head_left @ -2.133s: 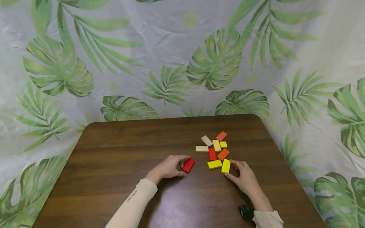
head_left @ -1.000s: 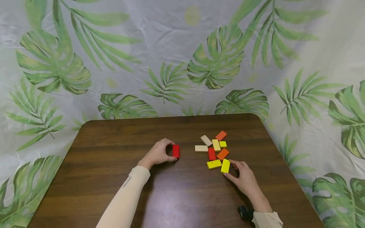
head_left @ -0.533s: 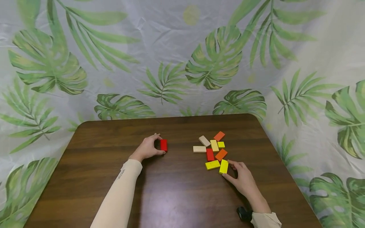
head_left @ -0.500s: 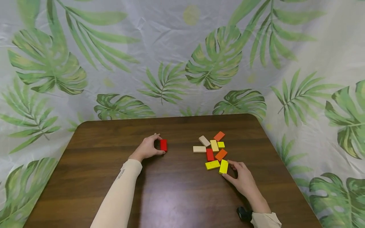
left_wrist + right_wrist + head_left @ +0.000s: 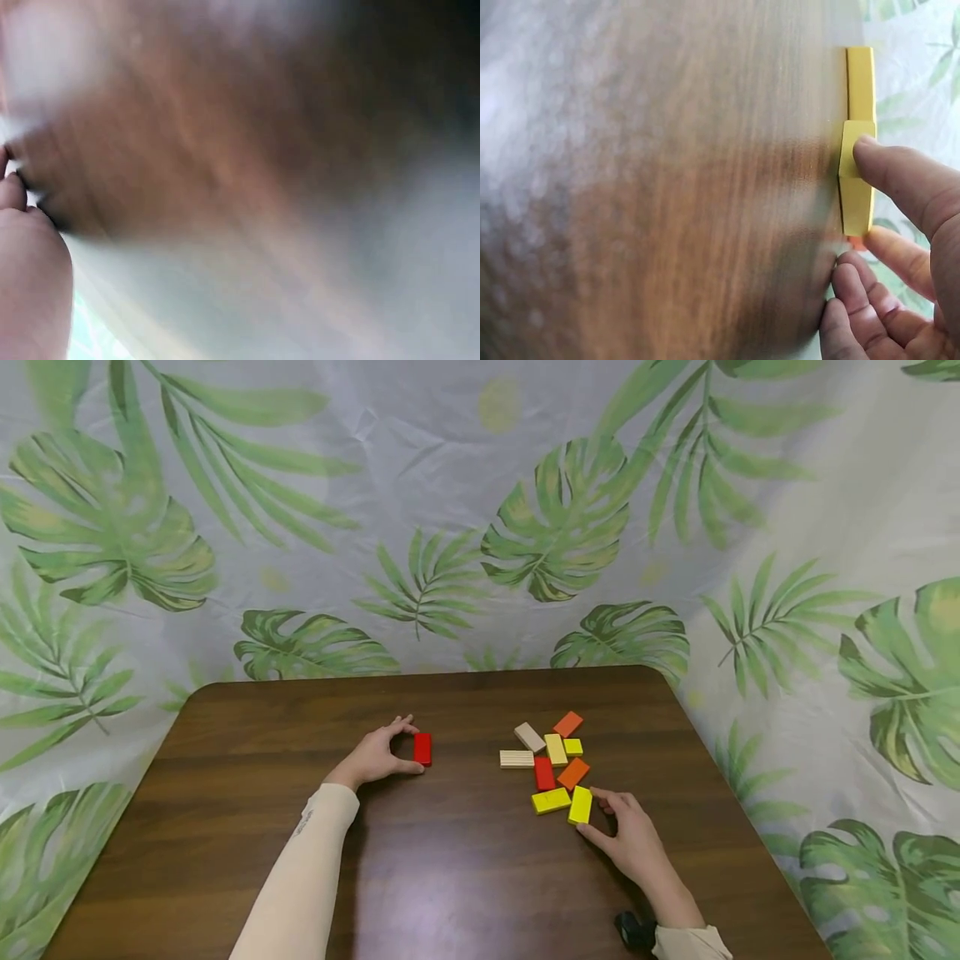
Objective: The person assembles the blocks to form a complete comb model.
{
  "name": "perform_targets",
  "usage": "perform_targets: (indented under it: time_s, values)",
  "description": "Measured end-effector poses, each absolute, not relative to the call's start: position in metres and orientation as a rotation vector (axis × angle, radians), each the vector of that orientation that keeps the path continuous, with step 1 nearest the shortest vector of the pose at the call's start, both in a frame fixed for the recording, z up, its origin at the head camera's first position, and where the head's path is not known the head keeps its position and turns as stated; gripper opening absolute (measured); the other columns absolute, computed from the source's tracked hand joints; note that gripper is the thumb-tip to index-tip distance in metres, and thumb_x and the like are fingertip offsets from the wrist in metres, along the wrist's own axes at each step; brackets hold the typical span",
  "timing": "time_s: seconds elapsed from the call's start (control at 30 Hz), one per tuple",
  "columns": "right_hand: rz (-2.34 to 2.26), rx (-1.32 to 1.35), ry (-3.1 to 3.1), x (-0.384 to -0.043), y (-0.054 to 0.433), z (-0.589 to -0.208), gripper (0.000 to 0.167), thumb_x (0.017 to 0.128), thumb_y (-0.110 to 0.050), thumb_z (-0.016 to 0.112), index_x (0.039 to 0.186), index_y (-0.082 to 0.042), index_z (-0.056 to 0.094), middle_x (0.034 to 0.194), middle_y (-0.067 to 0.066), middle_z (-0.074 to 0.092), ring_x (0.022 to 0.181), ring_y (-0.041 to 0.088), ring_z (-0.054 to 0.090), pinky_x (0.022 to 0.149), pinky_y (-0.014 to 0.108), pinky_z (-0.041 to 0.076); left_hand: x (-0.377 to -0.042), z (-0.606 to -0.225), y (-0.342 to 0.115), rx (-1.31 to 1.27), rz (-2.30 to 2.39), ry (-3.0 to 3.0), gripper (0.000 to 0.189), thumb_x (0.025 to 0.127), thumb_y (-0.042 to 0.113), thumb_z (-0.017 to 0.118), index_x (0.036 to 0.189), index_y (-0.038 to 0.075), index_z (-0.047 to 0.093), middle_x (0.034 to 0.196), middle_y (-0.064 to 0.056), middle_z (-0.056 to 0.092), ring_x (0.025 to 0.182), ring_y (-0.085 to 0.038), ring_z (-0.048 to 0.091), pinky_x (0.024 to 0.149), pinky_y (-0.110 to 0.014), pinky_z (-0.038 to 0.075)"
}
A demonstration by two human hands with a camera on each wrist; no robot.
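On the left, my left hand holds a red block that lies flat on the table, thumb at its near end and a finger at its far end. The left wrist view is blurred and shows only part of that hand at its left edge. On the right, a yellow block is pinched between the thumb and index finger of my right hand. Its other fingers curl in below, as the right wrist view shows. Against the left of this block lies a second yellow block.
Beyond the right hand's block is a loose cluster: a red block, two orange blocks, several pale wooden ones and a small yellow piece. All lie on the brown table. A leaf-patterned sheet hangs behind.
My left hand has carried its red block away from the cluster, leftward and farther back, turning it straight. Over the last half second it stays in place there. My right hand keeps its pinch.
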State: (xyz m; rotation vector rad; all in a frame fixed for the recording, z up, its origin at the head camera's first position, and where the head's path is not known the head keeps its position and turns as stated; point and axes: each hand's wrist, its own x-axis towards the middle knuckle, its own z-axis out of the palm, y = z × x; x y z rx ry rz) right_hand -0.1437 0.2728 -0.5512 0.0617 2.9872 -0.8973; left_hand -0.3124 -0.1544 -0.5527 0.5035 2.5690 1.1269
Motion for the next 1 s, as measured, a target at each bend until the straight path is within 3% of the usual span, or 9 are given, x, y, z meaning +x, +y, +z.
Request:
perform_targets:
  time_s: [0.27, 0.67, 1.0]
  values:
    - [-0.898, 0.093, 2.975, -0.146, 0.272, -0.553, 0.068, 0.092, -0.03, 0.087, 0.149, -0.004, 0.06, 0.131, 0.021, 0.064, 0.116, 0.035, 0.065, 0.105, 0.059, 0.057, -0.315, -0.549, -0.162, 0.486, 1.205, 2.474, 0.062, 0.09, 0.019, 0.086, 0.145, 0.007, 0.061, 0.177, -0.011, 0.032, 0.168, -0.038, 0.015, 0.134, -0.064, 0.018]
    - [-0.907, 0.062, 2.952, -0.152, 0.279, -0.547, 0.073, 0.086, -0.035, 0.092, 0.145, -0.002, 0.064, 0.118, 0.013, 0.068, 0.107, 0.029, 0.066, 0.097, 0.051, 0.059, -0.316, -0.553, -0.161, 0.487, 1.201, 2.461, 0.061, 0.091, 0.022, 0.087, 0.146, 0.011, 0.063, 0.178, -0.008, 0.029, 0.17, -0.034, 0.011, 0.134, -0.063, 0.018]
    - [-0.897, -0.016, 2.889, -0.16, 0.287, -0.542, 0.068, 0.086, -0.035, 0.092, 0.14, -0.002, 0.067, 0.117, 0.01, 0.071, 0.106, 0.026, 0.067, 0.097, 0.05, 0.059, -0.317, -0.555, -0.163, 0.468, 1.243, 2.428, 0.06, 0.091, 0.026, 0.088, 0.144, 0.013, 0.063, 0.179, -0.003, 0.027, 0.17, -0.031, 0.007, 0.135, -0.064, 0.016]
